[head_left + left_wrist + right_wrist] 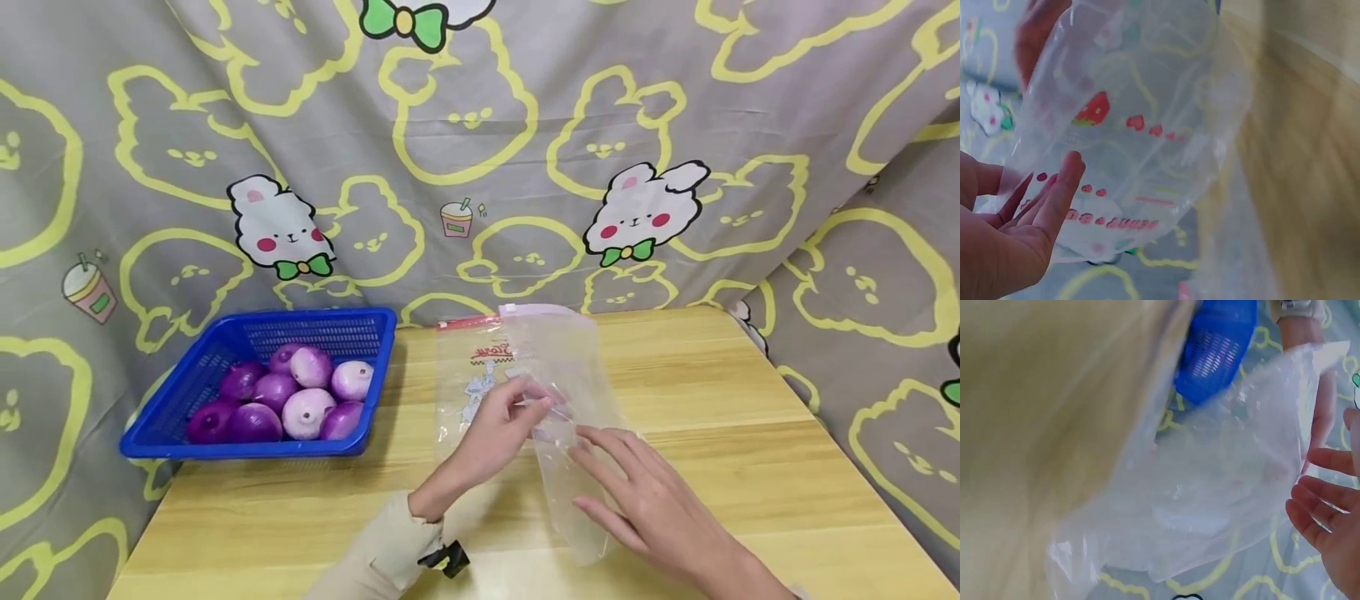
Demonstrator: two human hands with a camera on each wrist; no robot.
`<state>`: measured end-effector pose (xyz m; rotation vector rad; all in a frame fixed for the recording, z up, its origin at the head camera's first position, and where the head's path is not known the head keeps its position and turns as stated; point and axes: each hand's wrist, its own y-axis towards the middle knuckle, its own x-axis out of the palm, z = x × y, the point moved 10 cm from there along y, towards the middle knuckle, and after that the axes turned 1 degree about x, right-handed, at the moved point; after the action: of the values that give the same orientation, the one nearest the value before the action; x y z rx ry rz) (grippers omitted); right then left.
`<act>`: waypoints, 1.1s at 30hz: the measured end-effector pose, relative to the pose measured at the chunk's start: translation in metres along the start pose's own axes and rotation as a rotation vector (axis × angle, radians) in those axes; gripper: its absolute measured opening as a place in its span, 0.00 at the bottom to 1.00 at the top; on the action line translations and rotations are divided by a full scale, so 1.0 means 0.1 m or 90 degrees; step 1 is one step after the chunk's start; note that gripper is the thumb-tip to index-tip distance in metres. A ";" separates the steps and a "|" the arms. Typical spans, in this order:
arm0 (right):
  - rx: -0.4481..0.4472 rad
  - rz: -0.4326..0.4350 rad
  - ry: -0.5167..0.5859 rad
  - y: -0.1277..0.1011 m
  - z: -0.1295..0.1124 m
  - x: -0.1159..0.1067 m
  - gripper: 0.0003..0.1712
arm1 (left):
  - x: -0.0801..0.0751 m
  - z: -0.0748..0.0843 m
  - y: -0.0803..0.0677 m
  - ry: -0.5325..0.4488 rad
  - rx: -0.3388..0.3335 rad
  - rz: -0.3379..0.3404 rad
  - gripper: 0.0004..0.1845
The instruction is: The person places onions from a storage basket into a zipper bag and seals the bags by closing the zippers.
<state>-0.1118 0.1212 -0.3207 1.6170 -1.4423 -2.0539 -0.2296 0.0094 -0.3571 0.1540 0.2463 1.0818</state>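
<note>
A clear plastic bag (576,508) with red strawberry prints (1092,109) stands lifted between both hands, its film loose and partly folded. My left hand (498,429) pinches the bag near its upper edge, thumb and fingers on either side of the film. Close to the same edge, my right hand (652,500) has its fingers spread and fairly straight, the fingertips right at the film. In the right wrist view those fingers (1316,515) overlap the bag's border. Behind the hands, a zip bag with a red closure (465,323) and one with a pink closure (547,310) lie flat and overlapping.
A blue plastic basket (377,367) at the left of the wooden table (750,467) holds several purple onions (273,392). A patterned grey curtain (525,142) hangs along the table's back edge and down its right side.
</note>
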 end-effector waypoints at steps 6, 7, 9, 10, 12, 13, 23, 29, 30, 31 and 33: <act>-0.019 0.112 -0.002 0.18 0.02 -0.34 0.25 | 0.17 0.41 -0.07 0.078 0.086 -0.018 0.09; -0.016 0.122 -0.002 0.21 0.03 -0.38 0.25 | 0.17 0.47 -0.08 0.103 0.097 -0.015 0.10; -0.008 0.138 -0.002 0.25 0.06 -0.44 0.25 | 0.17 0.58 -0.10 0.160 0.123 -0.007 0.11; -0.001 0.142 -0.003 0.26 0.08 -0.46 0.25 | 0.17 0.64 -0.11 0.191 0.138 -0.004 0.11; 0.014 0.145 -0.007 0.27 0.13 -0.49 0.26 | 0.16 0.75 -0.13 0.247 0.178 0.002 0.11; 0.020 0.147 -0.008 0.27 0.15 -0.49 0.26 | 0.16 0.82 -0.15 0.268 0.202 0.002 0.10; 0.198 0.072 0.075 0.14 0.69 -0.25 0.18 | 0.07 1.13 -0.26 0.661 0.420 0.100 0.04; 0.345 0.024 0.254 0.10 1.07 -0.02 0.18 | 0.13 1.10 -0.32 0.811 0.503 0.128 0.08; 0.360 0.022 0.287 0.11 1.11 0.01 0.17 | 0.15 1.10 -0.33 0.831 0.512 0.127 0.07; 0.380 0.016 0.324 0.11 1.14 0.03 0.17 | 0.16 1.11 -0.34 0.846 0.519 0.124 0.06; 0.403 0.004 0.392 0.14 1.18 0.10 0.17 | 0.19 1.12 -0.37 0.878 0.535 0.114 0.08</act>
<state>-0.2172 0.1759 -0.3225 2.1767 -1.8997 -0.9488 -0.1592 0.0091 -0.2611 0.1530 1.9575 1.0472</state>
